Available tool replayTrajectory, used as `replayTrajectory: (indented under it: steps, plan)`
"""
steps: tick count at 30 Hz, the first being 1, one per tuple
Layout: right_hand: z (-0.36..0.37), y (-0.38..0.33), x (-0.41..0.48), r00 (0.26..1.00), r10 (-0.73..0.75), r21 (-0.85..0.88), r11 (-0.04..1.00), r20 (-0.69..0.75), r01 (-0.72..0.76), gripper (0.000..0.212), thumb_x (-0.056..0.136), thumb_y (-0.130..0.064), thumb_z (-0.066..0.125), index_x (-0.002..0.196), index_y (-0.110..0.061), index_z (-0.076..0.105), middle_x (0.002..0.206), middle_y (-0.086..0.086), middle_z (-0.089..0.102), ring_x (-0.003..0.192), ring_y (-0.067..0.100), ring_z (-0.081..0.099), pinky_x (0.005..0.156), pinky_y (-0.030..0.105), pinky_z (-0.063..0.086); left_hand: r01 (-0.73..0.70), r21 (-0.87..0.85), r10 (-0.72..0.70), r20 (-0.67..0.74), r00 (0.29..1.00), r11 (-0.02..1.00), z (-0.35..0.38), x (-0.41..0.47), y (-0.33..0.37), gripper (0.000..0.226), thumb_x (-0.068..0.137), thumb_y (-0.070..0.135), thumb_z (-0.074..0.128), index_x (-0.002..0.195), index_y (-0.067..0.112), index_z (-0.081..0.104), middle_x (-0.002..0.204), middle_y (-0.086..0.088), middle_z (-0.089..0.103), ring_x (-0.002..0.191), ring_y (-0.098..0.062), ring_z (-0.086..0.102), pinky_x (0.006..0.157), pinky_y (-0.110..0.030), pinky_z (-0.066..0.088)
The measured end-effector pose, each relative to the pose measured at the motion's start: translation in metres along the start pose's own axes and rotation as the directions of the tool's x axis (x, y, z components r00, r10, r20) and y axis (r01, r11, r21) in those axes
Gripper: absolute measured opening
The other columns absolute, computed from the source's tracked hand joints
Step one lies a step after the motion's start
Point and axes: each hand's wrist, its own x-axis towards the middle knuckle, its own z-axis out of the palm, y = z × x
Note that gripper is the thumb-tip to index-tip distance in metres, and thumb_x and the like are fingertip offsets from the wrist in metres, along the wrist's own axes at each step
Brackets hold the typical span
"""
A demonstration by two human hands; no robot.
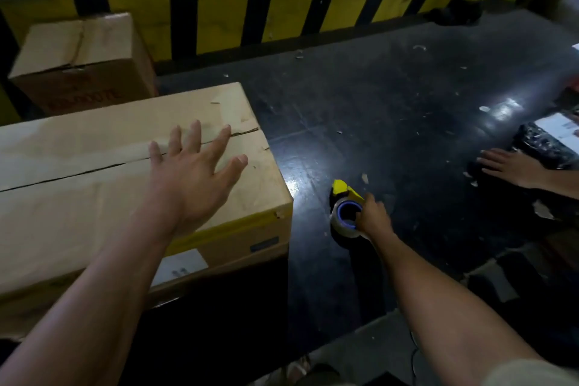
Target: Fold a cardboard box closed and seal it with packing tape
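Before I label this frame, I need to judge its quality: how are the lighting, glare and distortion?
Head view: dim overall, with glare patches on the glossy black surface; the striped barrier bows from wide-angle distortion; the left hand on the cardboard box is fairly sharp; the right hand gripping the tape dispenser is darker and softer.

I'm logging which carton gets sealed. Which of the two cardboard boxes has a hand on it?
The large near box, its closed flaps under the left hand, fingers spread. The smaller box stands behind it by the striped barrier, untouched.
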Motion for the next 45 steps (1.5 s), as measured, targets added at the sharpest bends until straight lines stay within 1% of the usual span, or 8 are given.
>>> replayTrajectory:
  steps: [6,11,17,23,27,35,42,45]
  plan:
    - [0.000,-0.010,-0.008,0.996,0.072,0.072,0.994,0.056,-0.076,0.042,0.087,-0.021,0.063,0.122,0.003,0.057,0.123,0.027,0.061,0.115,0.041,0.058,0.087,0.037,0.047,0.011,-0.004,-0.011,0.010,1.000,1.000,-0.004,-0.001,0.001,0.070,0.093,0.078,0.006,0.157,0.050,-0.004,0.171,-0.002,-0.006,0.156,-0.031,-0.009,0.122,-0.062,-0.003]
    - [-0.039,-0.032,-0.008,0.998,-0.050,0.199,0.979,0.026,0.044,0.027,0.087,-0.017,0.058,0.109,-0.003,0.067,0.109,0.023,0.068,0.105,0.037,0.064,0.076,0.031,0.044,0.000,-0.010,0.000,-0.013,1.000,1.000,-0.005,-0.004,0.002,0.071,0.093,0.079,0.004,0.157,0.049,-0.005,0.170,-0.002,-0.006,0.156,-0.031,-0.009,0.122,-0.063,-0.001]
    - [-0.118,-0.085,-0.045,0.953,-0.243,0.219,0.935,-0.181,0.280,0.051,0.089,-0.014,0.057,0.140,-0.013,0.053,0.142,0.010,0.055,0.129,0.028,0.051,0.102,0.034,0.040,0.010,-0.072,-0.014,-0.065,0.998,0.997,-0.004,-0.008,0.001,0.069,0.099,0.069,0.008,0.160,0.040,0.003,0.170,-0.002,-0.002,0.156,-0.028,-0.006,0.124,-0.060,0.001]
    - [-0.184,-0.172,-0.108,0.811,-0.490,0.189,0.805,-0.321,0.562,0.063,0.081,-0.012,0.066,0.141,-0.023,0.052,0.135,0.004,0.059,0.120,0.025,0.056,0.094,0.031,0.043,-0.062,-0.275,0.050,-0.052,0.997,0.960,-0.026,-0.020,-0.034,0.058,0.107,0.050,0.030,0.159,0.026,0.028,0.168,-0.004,0.020,0.155,-0.023,0.017,0.126,-0.047,0.016]
    - [-0.184,-0.245,-0.155,0.729,-0.635,0.217,0.697,-0.256,0.684,0.059,0.082,-0.028,0.072,0.138,-0.031,0.053,0.127,-0.001,0.061,0.111,0.020,0.058,0.089,0.035,0.048,0.011,-0.276,-0.026,-0.049,0.998,0.961,-0.043,-0.035,-0.085,0.052,0.107,0.042,0.039,0.155,0.024,0.038,0.165,-0.005,0.031,0.151,-0.025,0.029,0.123,-0.048,0.025]
    - [-0.114,-0.379,-0.216,0.576,-0.816,0.085,0.571,-0.054,0.817,0.095,0.068,-0.079,0.056,0.146,-0.029,0.041,0.138,0.001,0.053,0.113,0.019,0.053,0.086,0.032,0.042,0.266,-0.180,-0.282,-0.070,0.957,0.947,-0.048,-0.104,-0.225,0.062,0.106,0.053,0.027,0.160,0.024,0.023,0.170,-0.008,0.012,0.157,-0.030,0.002,0.124,-0.054,0.003]
    - [-0.063,-0.445,-0.236,0.476,-0.875,-0.063,0.472,0.094,0.880,0.070,0.084,-0.064,0.058,0.145,-0.036,0.040,0.132,0.002,0.050,0.108,0.015,0.045,0.085,0.031,0.038,0.279,-0.368,-0.317,-0.044,0.947,0.887,-0.044,-0.121,-0.273,0.063,0.105,0.050,0.035,0.161,0.022,0.024,0.170,0.000,0.011,0.156,-0.026,0.006,0.124,-0.051,0.007]
    - [-0.051,-0.456,-0.236,0.433,-0.889,-0.086,0.425,0.149,0.901,0.070,0.083,-0.066,0.058,0.145,-0.040,0.038,0.120,-0.003,0.048,0.104,0.012,0.044,0.084,0.030,0.038,0.265,-0.437,-0.332,-0.083,0.940,0.859,-0.048,-0.121,-0.274,0.054,0.104,0.041,0.045,0.155,0.022,0.040,0.166,0.001,0.026,0.155,-0.024,0.014,0.125,-0.049,0.016]
